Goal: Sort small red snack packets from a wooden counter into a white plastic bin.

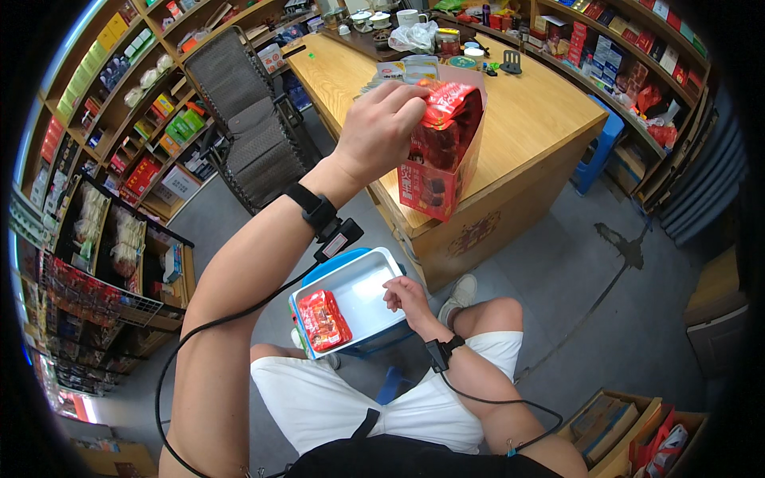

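My left hand [384, 127]: raised, pinching a red packet [453, 103] to its right, in the box [429, 190].
My right hand [409, 303]: low, loosely curled, by the tray [368, 280].

Decently bright, pretty even light, soft shadows, bit of glare on the white tray [365, 288]. Fisheye bends the wooden shelves [150, 24] hard near the black rim.

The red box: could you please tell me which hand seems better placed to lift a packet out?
Probably the left: the left hand is at the red packet in the red box's open top, while the right hand is away from it, by the white tray.
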